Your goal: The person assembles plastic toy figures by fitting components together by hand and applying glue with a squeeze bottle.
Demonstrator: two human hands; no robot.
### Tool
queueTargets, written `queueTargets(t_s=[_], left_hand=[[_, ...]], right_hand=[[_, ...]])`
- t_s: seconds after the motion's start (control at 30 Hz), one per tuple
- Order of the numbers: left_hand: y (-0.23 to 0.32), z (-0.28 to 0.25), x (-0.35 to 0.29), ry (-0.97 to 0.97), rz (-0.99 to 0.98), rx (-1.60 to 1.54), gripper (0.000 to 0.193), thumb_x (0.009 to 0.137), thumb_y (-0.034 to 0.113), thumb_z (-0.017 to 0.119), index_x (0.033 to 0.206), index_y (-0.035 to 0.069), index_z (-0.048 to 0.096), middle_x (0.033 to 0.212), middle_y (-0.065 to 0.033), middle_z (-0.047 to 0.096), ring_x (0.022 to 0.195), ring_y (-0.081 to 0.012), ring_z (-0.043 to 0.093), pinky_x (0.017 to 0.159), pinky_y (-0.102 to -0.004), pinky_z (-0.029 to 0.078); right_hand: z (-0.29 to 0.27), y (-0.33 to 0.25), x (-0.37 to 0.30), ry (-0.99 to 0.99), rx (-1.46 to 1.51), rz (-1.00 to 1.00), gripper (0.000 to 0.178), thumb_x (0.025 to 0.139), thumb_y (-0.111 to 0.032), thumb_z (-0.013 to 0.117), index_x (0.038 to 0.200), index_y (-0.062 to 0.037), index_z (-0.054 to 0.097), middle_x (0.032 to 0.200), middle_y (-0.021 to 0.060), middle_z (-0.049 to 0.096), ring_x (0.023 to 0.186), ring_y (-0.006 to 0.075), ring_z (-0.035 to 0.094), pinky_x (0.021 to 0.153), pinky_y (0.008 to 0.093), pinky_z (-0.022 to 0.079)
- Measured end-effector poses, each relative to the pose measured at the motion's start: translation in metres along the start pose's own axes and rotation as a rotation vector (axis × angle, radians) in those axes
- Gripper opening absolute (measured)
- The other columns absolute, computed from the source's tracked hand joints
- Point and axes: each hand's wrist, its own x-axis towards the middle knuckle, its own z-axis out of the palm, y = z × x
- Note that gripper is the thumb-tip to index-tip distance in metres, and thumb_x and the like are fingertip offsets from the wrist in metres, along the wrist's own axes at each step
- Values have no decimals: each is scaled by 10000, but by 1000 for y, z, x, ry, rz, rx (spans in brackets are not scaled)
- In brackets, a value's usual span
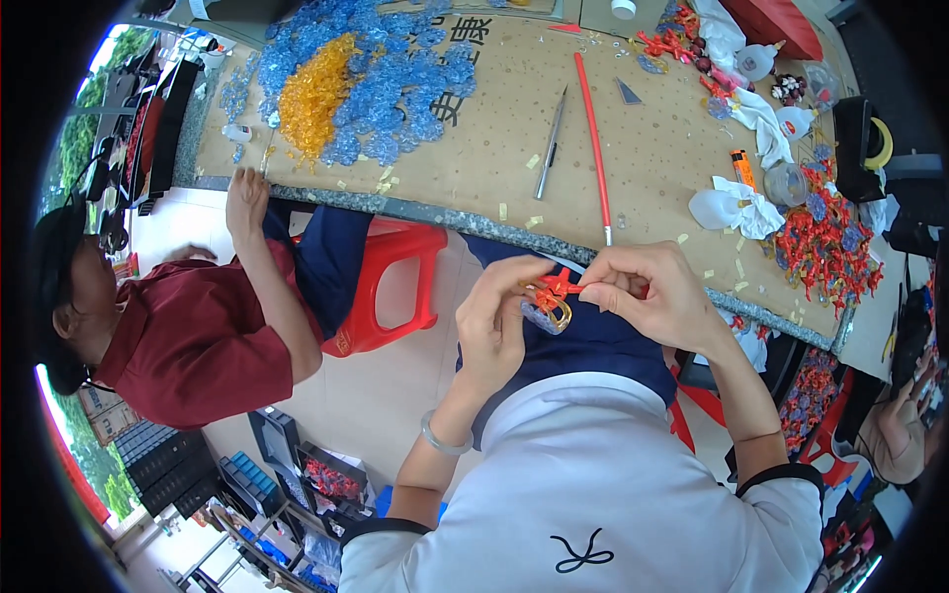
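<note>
Just off the table's near edge, above my lap, I hold a small ornament (550, 308) with red, golden-yellow and clear bluish parts. My left hand (491, 321) is closed around its left side, with the fingers hiding part of it. From the other side, my right hand (657, 296) pinches the red end between thumb and fingers. Ahead of my hands, a long red stick with a pale tip (595, 148) lies on the cardboard-covered table (395, 186). Left of it rests a thin pointed metal tool (552, 146).
Blue translucent pieces (410, 89) and an orange-yellow pile (314, 99) cover the far left. At right lie a heap of red and blue ornaments (820, 232), a white squeeze bottle (714, 210) and an orange lighter (743, 170). A co-worker (198, 316) sits left, near a red stool (395, 287).
</note>
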Motion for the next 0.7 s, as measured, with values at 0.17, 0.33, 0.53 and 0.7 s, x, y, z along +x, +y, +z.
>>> queueTargets(t_s=[0.17, 0.33, 0.53, 0.7], left_hand=[[-9, -14, 4, -111, -403, -580, 372, 973, 181, 511, 1269, -40, 462, 1149, -143, 591, 993, -180, 610, 845, -302, 494], [-13, -15, 2, -371, -637, -624, 360, 924, 161, 620, 1202, -38, 508, 1058, -101, 632, 929, -144, 630, 833, -280, 508], [-15, -11, -3, -324, -746, -891, 360, 895, 206, 656, 1131, -45, 554, 983, -154, 669, 915, -245, 671, 820, -329, 537], [-15, -7, -7, -321, -773, -1053, 358, 917, 203, 616, 1147, -62, 545, 962, -205, 669, 929, -327, 676, 802, -364, 552]], right_hand=[[3, 6, 0, 120, -381, -355, 102, 815, -108, 676, 860, -22, 643, 745, 94, 628, 609, 251, 602, 537, 341, 449], [4, 7, 4, 79, -469, -387, 79, 800, -57, 672, 866, -14, 664, 766, 97, 641, 629, 264, 610, 536, 347, 466], [5, 7, 8, 165, -185, -285, 104, 795, -65, 711, 877, -6, 685, 756, 58, 635, 607, 113, 603, 516, 260, 430], [13, 20, 9, 155, 204, -85, 77, 776, -63, 748, 780, -3, 701, 656, 43, 637, 525, 41, 526, 461, 221, 373]])
